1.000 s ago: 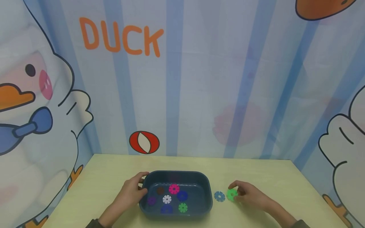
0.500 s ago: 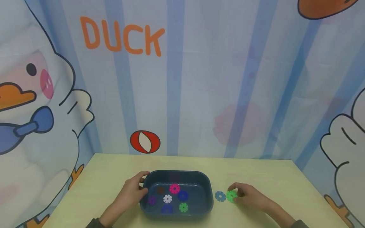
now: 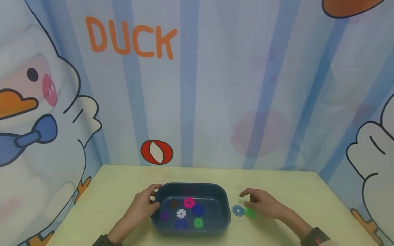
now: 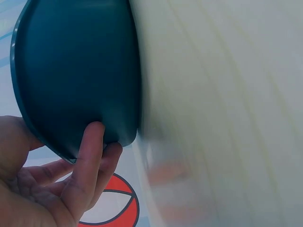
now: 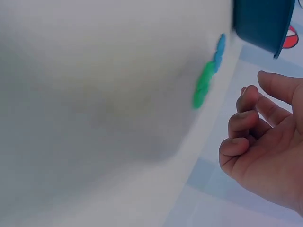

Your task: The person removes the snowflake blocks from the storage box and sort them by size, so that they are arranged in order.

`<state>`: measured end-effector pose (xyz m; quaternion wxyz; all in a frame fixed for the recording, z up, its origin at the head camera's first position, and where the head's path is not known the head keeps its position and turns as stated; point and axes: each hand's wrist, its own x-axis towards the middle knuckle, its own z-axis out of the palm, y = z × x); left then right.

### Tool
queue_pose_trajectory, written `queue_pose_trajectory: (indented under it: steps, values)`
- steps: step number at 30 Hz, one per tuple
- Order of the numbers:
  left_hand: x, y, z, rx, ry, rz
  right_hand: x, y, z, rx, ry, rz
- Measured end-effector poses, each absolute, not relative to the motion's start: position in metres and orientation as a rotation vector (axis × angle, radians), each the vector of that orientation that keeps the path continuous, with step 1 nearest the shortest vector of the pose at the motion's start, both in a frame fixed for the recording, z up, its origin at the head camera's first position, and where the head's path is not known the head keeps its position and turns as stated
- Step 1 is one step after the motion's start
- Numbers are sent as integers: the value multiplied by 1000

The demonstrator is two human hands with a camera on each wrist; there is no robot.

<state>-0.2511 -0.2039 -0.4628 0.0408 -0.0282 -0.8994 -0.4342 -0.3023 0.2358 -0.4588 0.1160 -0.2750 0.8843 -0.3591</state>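
My left hand (image 3: 141, 206) grips the left end of a dark blue plastic bin (image 3: 212, 189), its fingers on the outside wall in the left wrist view. Inside lie several notched snowflake discs, among them a pink disc (image 3: 189, 202), a white disc (image 3: 181, 214) and a green disc (image 3: 198, 223). Right of the bin, a light blue snowflake disc (image 3: 238, 210) and a bright green snowflake disc (image 3: 250, 213) lie on the table, touching or slightly overlapping. Just above the green one is my right hand (image 3: 266, 204), holding nothing, its fingers loosely bent. In the head view it partly covers that disc.
The pale yellow table (image 3: 277, 177) ends at a striped curtain (image 3: 215, 85) printed with ducks and the word DUCK. A red and white ball (image 3: 157, 152) is printed on it behind the bin.
My right hand has let go of the green disc beside the light blue one and lifted slightly away. The left hand stays on the bin.
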Motion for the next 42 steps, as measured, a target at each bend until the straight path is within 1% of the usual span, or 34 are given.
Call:
queue_pose_trajectory:
  steps: [7, 16, 26, 31, 36, 42]
  values:
    - [-250, -204, -463, -88, -2745, -1345, -306, 201, -438, -912, 2575, -1049]
    - [-251, -206, -463, -104, -2742, -1334, -310, 162, -428, -1030, 2578, -1065]
    - [-251, -208, -464, -113, -2742, -1365, -307, 119, -434, -1054, 2597, -926]
    - [-251, -206, -465, -108, -2738, -1382, -306, 107, -437, -1105, 2617, -835]
    - [-251, -206, -464, -113, -2740, -1364, -308, 97, -442, -1098, 2596, -777]
    - [-251, -206, -464, -102, -2753, -1373, -307, 87, -449, -1103, 2610, -588]
